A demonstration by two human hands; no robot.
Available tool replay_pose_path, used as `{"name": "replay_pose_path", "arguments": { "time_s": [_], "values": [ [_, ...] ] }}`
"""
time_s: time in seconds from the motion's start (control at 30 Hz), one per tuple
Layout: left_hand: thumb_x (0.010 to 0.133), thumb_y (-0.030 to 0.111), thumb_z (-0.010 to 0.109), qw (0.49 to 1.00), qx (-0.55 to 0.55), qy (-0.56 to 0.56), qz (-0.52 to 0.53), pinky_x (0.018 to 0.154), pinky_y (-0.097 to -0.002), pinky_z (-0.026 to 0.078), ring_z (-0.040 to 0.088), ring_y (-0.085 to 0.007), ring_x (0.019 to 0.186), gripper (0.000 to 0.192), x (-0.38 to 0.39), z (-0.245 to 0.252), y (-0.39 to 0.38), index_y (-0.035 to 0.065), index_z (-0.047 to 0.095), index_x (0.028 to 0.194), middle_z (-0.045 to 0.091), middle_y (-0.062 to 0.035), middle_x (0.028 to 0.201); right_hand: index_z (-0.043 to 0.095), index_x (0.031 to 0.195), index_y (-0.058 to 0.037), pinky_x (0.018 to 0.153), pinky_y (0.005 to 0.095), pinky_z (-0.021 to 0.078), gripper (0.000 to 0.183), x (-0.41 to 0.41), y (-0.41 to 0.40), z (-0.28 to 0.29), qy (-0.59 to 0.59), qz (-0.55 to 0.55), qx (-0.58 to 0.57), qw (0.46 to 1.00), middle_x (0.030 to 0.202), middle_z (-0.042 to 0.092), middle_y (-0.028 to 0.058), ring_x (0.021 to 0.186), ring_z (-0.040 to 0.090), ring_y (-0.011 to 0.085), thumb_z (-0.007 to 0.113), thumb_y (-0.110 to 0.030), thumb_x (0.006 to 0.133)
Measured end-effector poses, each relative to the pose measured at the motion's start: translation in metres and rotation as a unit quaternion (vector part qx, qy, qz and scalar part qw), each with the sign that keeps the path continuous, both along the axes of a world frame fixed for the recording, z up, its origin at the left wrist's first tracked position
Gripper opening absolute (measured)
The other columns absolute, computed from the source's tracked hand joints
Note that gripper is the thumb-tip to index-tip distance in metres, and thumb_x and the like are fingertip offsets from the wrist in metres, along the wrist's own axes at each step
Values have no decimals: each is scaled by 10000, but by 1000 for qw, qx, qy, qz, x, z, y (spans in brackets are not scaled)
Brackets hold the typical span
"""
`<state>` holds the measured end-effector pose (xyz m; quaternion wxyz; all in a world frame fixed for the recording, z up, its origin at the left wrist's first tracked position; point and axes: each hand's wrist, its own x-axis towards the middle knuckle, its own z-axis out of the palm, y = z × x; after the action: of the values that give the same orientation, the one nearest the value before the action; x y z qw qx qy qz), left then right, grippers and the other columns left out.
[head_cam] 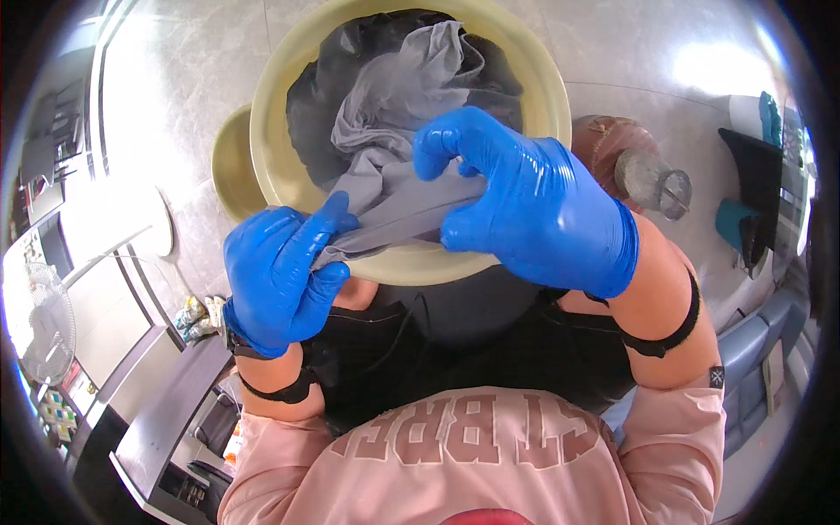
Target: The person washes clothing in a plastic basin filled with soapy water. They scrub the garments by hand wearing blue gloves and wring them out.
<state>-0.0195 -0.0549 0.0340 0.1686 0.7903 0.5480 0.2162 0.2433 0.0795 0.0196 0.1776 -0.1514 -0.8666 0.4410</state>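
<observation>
Below me stands a large pale-yellow plastic basin (551, 98). Dark cloth (308, 125) lies inside it, and a wet-looking grey fabric garment (394, 125) is bunched on top and drawn over the near rim. My left hand (282, 282), in a blue glove, pinches an edge of the grey fabric at the basin's near left. Also gloved in blue, my right hand (538, 203) curls around the same fabric at the near right, the cloth running between thumb and fingers into the palm. A stretch of fabric spans both hands. Part of it is hidden behind the right palm.
A smaller yellow basin (233, 170) sits partly under the large one's left side. To the right are a reddish-brown rounded object (607, 138) and a clear container (650, 184) on the tiled floor (623, 52). A fan (49, 321) is far left, a blue-grey sofa (741, 374) right.
</observation>
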Motion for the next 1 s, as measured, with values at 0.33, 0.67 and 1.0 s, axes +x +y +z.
{"name": "replay_pose_path", "arguments": {
  "time_s": [0.33, 0.67, 1.0],
  "values": [
    [846, 332, 716, 1000, 2, 8, -27, 539, -398, 429, 555, -273, 590, 521, 7, 1, 4, -18, 683, 1231, 611, -99, 742, 736, 968, -63, 843, 447, 578, 257, -9, -9, -17, -64, -39, 21, 997, 1343, 581, 188, 1035, 669, 405, 641, 46, 756],
    [840, 358, 723, 998, 14, 26, -51, 534, -393, 419, 542, -267, 601, 521, 13, -1, 0, 9, 691, 1226, 603, -80, 744, 704, 764, 7, 880, 442, 562, 109, -18, -25, -27, -116, -87, -10, 989, 1250, 634, 262, 1079, 651, 404, 756, -87, 743],
    [863, 341, 707, 998, -7, 48, -40, 552, -396, 443, 566, -272, 616, 496, 5, -5, 2, 18, 689, 1240, 618, -70, 753, 741, 872, -27, 893, 422, 554, 135, -19, -25, -32, -55, -72, 142, 986, 1351, 591, 232, 1049, 651, 353, 655, -113, 813]
  ]
}}
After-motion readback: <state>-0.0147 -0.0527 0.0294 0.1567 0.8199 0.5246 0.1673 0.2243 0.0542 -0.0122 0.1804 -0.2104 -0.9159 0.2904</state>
